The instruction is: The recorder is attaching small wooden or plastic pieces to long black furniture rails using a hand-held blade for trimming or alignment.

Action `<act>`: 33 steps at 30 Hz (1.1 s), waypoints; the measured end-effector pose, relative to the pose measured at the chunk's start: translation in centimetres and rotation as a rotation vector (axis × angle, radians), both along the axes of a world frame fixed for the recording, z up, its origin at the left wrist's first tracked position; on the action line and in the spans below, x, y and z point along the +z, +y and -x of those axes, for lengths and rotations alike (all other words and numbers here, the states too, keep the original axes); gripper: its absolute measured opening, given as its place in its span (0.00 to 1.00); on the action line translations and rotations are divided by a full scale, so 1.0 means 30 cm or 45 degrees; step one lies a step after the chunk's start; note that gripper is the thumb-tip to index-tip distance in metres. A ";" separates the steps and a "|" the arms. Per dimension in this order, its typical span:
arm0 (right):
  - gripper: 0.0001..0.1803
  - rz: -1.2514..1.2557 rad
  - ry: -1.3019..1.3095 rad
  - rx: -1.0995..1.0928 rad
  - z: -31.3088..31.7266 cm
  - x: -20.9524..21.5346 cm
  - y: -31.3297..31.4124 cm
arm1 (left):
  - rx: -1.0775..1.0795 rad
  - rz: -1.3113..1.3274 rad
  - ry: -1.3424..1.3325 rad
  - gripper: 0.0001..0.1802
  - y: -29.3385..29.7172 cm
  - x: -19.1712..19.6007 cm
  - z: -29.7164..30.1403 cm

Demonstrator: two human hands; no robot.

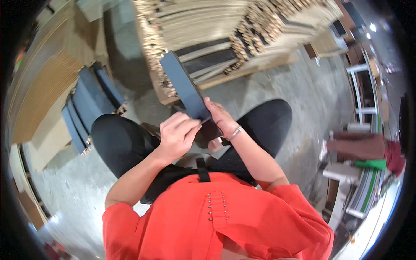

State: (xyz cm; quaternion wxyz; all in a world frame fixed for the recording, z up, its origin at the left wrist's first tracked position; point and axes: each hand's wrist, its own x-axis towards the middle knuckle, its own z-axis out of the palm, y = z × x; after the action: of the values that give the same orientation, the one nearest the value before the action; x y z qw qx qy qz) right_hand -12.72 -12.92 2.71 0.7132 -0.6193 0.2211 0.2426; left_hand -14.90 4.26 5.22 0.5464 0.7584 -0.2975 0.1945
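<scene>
No label, sign or screen can be made out. The only package-like things are flat ones. Well to the left of the grip, a few dark blue flat cases (89, 106) stand on edge side by side on the concrete floor, leaning against a pale brown cardboard stack (41, 93). Beyond the grip, further flat pale cardboard pieces (225, 21) lie piled in a broad heap.
</scene>
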 end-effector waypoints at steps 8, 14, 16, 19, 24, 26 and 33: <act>0.16 -0.086 -0.665 0.798 -0.340 -0.002 0.507 | 0.528 0.337 0.043 0.04 0.212 0.091 -0.118; 0.26 0.519 -0.776 0.855 -0.375 0.021 1.006 | 0.706 0.533 0.109 0.04 0.324 0.146 -0.074; 0.27 0.615 -0.788 0.721 -0.387 -0.028 1.110 | 0.727 0.600 0.079 0.04 0.337 0.171 -0.081; 0.29 0.369 -0.581 0.662 -0.391 -0.100 1.230 | 0.703 0.711 0.118 0.05 0.348 0.183 -0.079; 0.25 0.529 -0.791 0.819 -0.385 -0.216 1.214 | 0.672 0.784 0.150 0.05 0.369 0.158 -0.077; 0.18 0.513 -0.740 0.863 -0.374 -0.229 1.147 | 0.658 0.791 0.210 0.04 0.370 0.182 -0.067; 0.09 -0.049 -0.429 0.256 -0.210 -0.170 0.606 | 0.531 0.830 0.300 0.02 0.334 0.177 -0.095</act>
State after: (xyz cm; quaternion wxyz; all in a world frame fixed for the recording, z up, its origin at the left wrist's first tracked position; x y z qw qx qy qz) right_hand -6.42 5.26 -2.39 0.7240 -0.6564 0.0309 0.2097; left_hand -12.06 14.27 10.52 0.7376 0.6064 0.0048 0.2970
